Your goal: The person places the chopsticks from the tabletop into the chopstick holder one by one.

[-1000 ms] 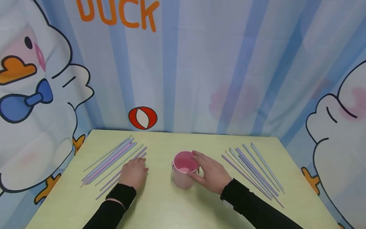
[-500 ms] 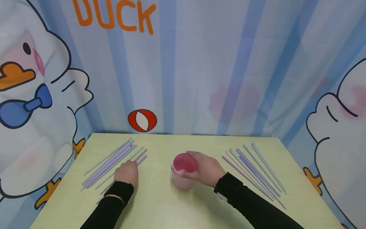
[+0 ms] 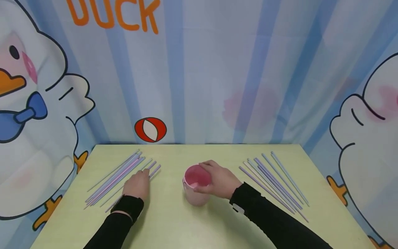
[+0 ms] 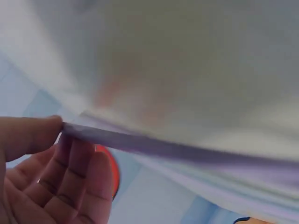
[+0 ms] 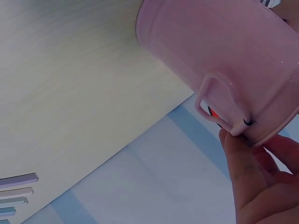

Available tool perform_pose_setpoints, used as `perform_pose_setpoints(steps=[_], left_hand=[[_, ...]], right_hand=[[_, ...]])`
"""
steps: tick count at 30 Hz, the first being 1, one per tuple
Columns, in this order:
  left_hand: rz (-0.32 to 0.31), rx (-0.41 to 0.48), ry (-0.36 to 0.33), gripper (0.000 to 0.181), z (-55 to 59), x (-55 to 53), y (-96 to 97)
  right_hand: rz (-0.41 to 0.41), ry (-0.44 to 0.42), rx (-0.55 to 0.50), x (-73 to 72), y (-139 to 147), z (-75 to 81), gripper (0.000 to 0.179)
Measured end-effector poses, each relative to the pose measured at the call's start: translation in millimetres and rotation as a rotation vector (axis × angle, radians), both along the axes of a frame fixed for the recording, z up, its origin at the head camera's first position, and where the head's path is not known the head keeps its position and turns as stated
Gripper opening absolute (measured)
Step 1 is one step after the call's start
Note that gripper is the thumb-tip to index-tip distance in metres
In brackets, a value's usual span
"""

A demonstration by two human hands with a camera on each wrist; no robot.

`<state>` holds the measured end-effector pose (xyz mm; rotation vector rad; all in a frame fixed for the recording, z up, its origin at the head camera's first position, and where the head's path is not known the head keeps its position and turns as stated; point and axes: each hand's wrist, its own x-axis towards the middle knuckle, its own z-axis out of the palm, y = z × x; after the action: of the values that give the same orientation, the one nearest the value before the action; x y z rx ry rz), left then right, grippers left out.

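On the left of the table, my left hand reaches over the nearest of several thin straws. Between thumb and fingers it pinches one end of a purple straw, which runs off to the right in the left wrist view. A small pink bucket stands upright at mid-table, its open mouth tilted toward my view. My right hand grips its rim from the right, thumb on the near side and fingers over the far edge. The right wrist view shows the thumb beside a looped pink handle.
A spread of lilac, blue and pink straws lies at the left. Another fan of straws lies at the right, beyond my right wrist. Behind the pale yellow table hangs a striped duck-print curtain.
My left hand has shifted a little left and nearer, its fingers drawn together at the straw. My right hand has moved left and taken hold of the bucket's rim. The head view has turned slightly.
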<state>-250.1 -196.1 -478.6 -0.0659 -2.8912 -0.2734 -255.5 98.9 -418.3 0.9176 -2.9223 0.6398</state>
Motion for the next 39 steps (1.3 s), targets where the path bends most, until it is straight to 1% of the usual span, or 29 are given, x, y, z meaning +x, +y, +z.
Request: perform_pose_setpoints(steps=[2, 4, 8, 9, 12, 16, 22, 26, 29, 32, 37, 39], left_hand=[[-0.01, 0.035, 0.037, 0.028, 9.7, -3.4, -1.1], [-0.015, 0.095, 0.069, 0.036, 23.4, -7.2, -1.5], [-0.031, 0.261, 0.106, 0.049, 56.2, -12.7, -0.6], [-0.033, 0.305, 0.105, 0.051, 64.5, -13.0, 0.1], [-0.058, 0.422, 0.134, 0.052, 86.6, -11.9, 2.2], [-0.094, 0.564, 0.199, 0.05, 108.1, -9.6, 8.4], [-0.138, 0.738, 0.259, 0.051, 133.1, -7.2, 25.8], [-0.166, 0.819, 0.291, 0.049, 144.4, -5.5, 38.2], [-0.195, 0.873, 0.311, 0.047, 147.9, -6.0, 46.5], [-0.215, 0.904, 0.319, 0.045, 148.1, -7.5, 54.2], [-0.217, 0.893, 0.309, 0.041, 144.5, -8.8, 65.0], [-0.22, 0.887, 0.299, 0.041, 142.0, -8.9, 68.5]], right_hand=[[-0.003, -0.015, 0.001, -0.5, -1.0, 1.4, 0.083], [-0.006, -0.028, 0.003, -1.5, -1.7, 2.6, 0.083], [-0.023, -0.05, 0.023, -3.7, -1.6, 4.2, 0.086], [-0.028, -0.055, 0.029, -4.6, -1.4, 4.0, 0.087], [-0.035, -0.074, 0.037, -6.2, -0.6, 4.6, 0.089], [-0.032, -0.103, 0.027, -7.1, 0.3, 6.1, 0.09], [-0.04, -0.143, 0.011, -7.6, 1.0, 9.0, 0.09], [-0.043, -0.156, 0.019, -8.6, 1.0, 8.0, 0.09], [-0.044, -0.171, 0.022, -8.5, 0.7, 7.7, 0.089], [-0.04, -0.192, 0.015, -7.7, 0.4, 8.7, 0.088], [-0.033, -0.207, 0.008, -6.1, 0.2, 9.0, 0.087], [-0.028, -0.198, 0.004, -5.7, 0.2, 8.3, 0.087]])
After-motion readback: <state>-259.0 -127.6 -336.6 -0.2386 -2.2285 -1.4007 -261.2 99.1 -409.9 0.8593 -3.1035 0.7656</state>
